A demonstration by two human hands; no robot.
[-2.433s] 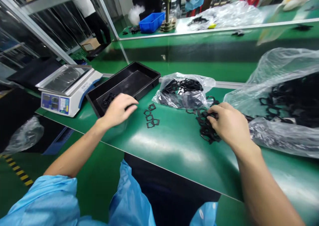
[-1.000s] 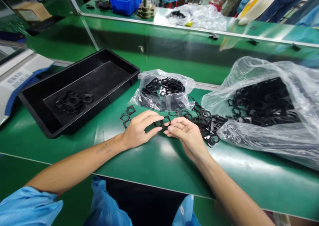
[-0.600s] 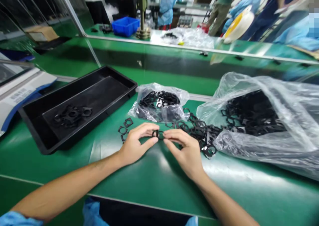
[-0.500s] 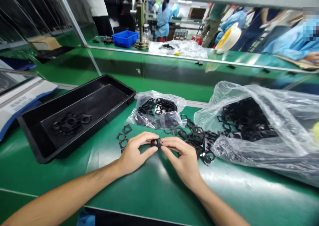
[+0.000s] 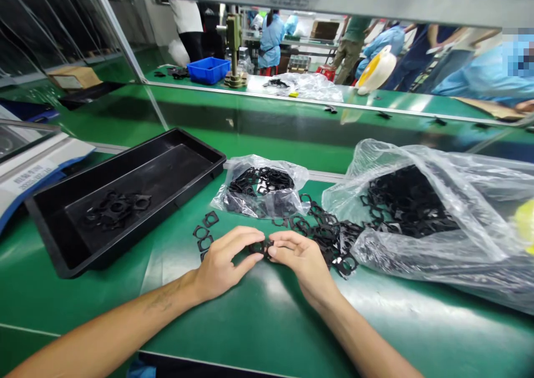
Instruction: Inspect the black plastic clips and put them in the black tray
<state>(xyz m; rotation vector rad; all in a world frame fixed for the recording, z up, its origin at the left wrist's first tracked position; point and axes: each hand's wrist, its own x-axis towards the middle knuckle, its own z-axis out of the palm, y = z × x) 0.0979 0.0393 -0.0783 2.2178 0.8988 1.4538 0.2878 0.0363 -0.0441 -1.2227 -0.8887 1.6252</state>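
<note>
My left hand (image 5: pixel 223 261) and my right hand (image 5: pixel 301 261) meet fingertip to fingertip over the green table (image 5: pixel 258 311), both pinching one small black rubber gasket (image 5: pixel 259 248) between them. A loose heap of the same black gaskets (image 5: pixel 329 236) lies just right of my right hand. A few separate gaskets (image 5: pixel 204 230) lie left of my left hand. A black tray (image 5: pixel 62 244) at the left holds a small pile of gaskets (image 5: pixel 114 208).
A small clear bag of gaskets (image 5: pixel 262 186) lies behind my hands. A large clear bag of them (image 5: pixel 438 217) fills the right side. A weighing scale (image 5: pixel 29 155) stands at far left. Behind, a second bench carries a blue bin (image 5: pixel 208 69); other people stand there.
My left hand left the tray and my right hand left the heap; both came together at the middle on one gasket. The camera has tilted up, showing more of the room.
</note>
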